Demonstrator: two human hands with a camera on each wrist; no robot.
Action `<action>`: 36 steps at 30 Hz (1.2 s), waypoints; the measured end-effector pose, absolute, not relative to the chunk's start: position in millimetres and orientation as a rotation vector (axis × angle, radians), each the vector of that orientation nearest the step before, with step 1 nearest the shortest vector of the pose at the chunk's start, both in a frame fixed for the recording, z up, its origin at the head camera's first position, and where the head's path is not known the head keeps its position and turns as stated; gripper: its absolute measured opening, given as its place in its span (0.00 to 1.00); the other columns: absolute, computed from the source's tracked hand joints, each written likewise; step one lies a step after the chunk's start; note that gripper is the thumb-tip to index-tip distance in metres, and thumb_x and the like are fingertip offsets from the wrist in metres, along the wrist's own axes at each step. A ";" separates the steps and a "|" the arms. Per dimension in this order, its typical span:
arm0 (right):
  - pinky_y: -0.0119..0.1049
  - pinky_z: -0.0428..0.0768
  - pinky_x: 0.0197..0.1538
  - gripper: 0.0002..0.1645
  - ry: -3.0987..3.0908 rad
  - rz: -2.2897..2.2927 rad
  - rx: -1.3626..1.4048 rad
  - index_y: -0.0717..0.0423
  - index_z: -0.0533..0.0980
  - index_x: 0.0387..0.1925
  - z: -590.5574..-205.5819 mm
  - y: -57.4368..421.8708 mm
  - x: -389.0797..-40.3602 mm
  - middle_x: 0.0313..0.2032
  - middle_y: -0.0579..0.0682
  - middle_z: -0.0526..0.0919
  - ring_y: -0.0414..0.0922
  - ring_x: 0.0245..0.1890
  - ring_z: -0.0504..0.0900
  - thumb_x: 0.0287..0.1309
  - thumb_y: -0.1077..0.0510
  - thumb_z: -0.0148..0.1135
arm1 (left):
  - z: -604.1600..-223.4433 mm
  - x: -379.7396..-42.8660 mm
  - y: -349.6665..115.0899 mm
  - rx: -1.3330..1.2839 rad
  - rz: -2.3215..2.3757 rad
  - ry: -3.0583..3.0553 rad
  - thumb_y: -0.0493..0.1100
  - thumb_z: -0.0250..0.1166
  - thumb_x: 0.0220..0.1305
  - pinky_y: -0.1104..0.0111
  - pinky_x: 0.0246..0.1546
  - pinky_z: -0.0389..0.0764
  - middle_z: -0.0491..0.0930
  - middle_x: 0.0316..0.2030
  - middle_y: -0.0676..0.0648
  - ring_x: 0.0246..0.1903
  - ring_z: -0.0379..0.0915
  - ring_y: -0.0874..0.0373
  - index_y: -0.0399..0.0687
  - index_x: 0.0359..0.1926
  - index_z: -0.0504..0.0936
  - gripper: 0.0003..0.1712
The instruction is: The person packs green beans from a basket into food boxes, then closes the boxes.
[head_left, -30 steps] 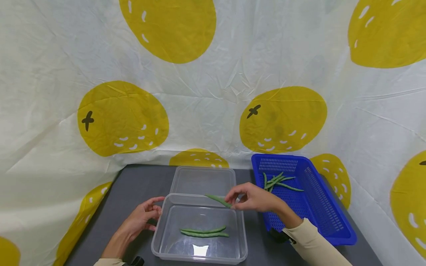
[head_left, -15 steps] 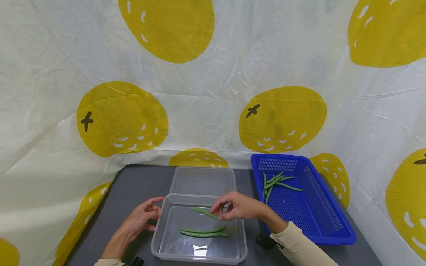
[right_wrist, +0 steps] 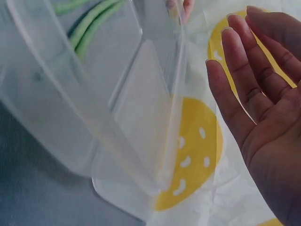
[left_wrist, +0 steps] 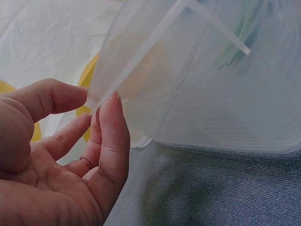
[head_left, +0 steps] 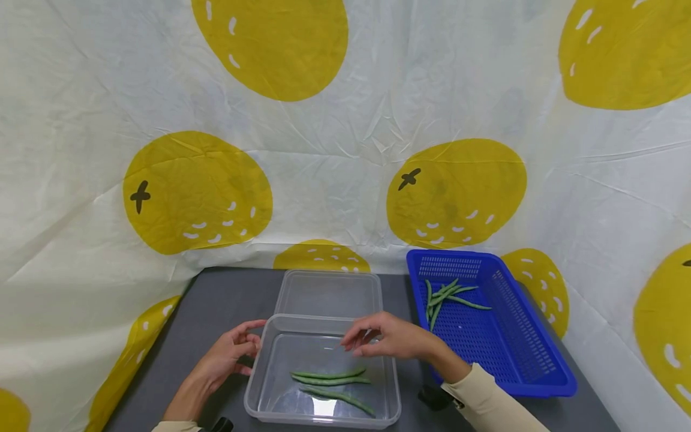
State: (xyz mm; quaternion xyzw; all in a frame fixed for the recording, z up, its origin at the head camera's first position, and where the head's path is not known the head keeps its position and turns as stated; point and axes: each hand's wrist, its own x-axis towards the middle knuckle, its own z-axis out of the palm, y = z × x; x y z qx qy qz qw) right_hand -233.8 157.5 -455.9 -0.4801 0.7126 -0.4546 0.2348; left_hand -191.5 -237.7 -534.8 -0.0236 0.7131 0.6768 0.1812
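Observation:
My left hand (head_left: 229,354) is at the left side of a clear plastic container (head_left: 251,396), its fingertips right at the wall and rim; in the left wrist view, the fingers (left_wrist: 113,136) are loosely bent. Three green beans lie in the container: two side by side (head_left: 331,381), and a third bean (head_left: 340,398) slanting nearer the front. Over the container's back right part hovers my right hand (head_left: 385,336), holding nothing. The right wrist view shows its fingers (right_wrist: 235,52) spread and loosely extended beside the container wall.
To the right stands a blue perforated basket (head_left: 518,360) with several green beans (head_left: 445,294) at its back left. A clear lid (head_left: 329,291) lies behind the container on the dark grey table (head_left: 232,294). A curtain with yellow fruit prints (head_left: 335,198) hangs behind.
My right hand has carried a green bean leftward over the container and let it go. The bean now lies in front of the other two. The left hand stays at the container's side.

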 end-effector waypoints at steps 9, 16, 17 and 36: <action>0.44 0.83 0.54 0.15 2.092 -1.227 -1.192 0.47 0.81 0.56 -452.7 191.4 -244.5 0.51 0.54 0.85 0.51 0.48 0.85 0.70 0.58 0.61 | -536.7 -190.6 -237.4 -0.071 1.909 2.024 0.36 0.63 0.65 0.63 0.25 0.82 0.77 0.39 0.49 0.37 0.76 0.54 0.42 0.74 0.63 0.37; 0.41 0.83 0.53 0.15 2.189 -1.221 -1.076 0.49 0.80 0.56 -447.2 218.4 -252.1 0.51 0.51 0.85 0.48 0.51 0.85 0.70 0.58 0.62 | -536.7 -191.1 -236.8 -0.059 1.910 2.019 0.35 0.62 0.66 0.63 0.25 0.82 0.76 0.39 0.50 0.37 0.76 0.55 0.42 0.75 0.62 0.37; 0.40 0.83 0.53 0.15 2.199 -1.222 -1.062 0.49 0.80 0.56 -446.9 222.1 -253.1 0.51 0.51 0.85 0.49 0.51 0.85 0.70 0.58 0.62 | -536.4 -191.0 -236.6 -0.061 1.912 2.019 0.36 0.62 0.66 0.63 0.25 0.82 0.76 0.39 0.50 0.37 0.76 0.55 0.42 0.74 0.62 0.37; 0.35 0.83 0.49 0.13 2.401 -1.241 -0.969 0.50 0.82 0.53 -452.9 272.8 -277.1 0.46 0.50 0.86 0.54 0.47 0.84 0.68 0.60 0.63 | -534.8 -189.3 -235.4 -0.049 1.905 2.032 0.38 0.63 0.69 0.63 0.25 0.82 0.77 0.39 0.50 0.37 0.75 0.55 0.39 0.74 0.62 0.36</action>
